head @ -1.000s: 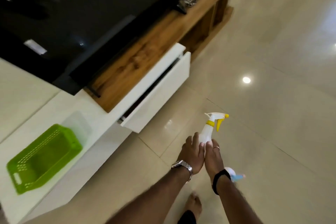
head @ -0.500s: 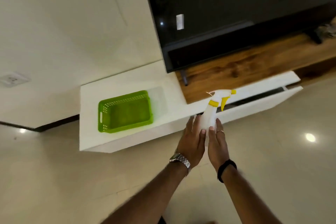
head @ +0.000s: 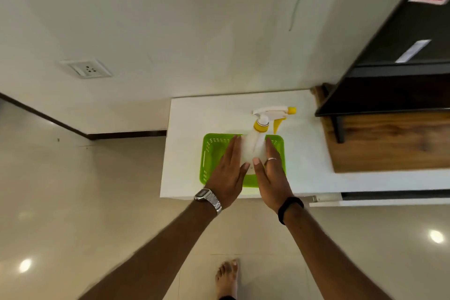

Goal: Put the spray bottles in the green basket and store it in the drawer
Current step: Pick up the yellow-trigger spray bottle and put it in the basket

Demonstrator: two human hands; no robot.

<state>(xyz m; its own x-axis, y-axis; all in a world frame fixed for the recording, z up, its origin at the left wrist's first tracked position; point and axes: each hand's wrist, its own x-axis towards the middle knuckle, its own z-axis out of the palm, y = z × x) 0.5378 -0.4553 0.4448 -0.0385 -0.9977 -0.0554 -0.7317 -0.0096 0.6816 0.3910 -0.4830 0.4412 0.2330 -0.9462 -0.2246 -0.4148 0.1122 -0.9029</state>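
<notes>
- One spray bottle [head: 253,146], pressed between the palms.
- Two hands: left [head: 227,173], right [head: 271,178].
- One green basket [head: 207,156], under the grip.
- One watch [head: 208,198], behind the grip.
- One black band [head: 289,208], behind the grip.
- One ring [head: 270,160].
- One wall socket [head: 86,68], far left of the grip.
</notes>
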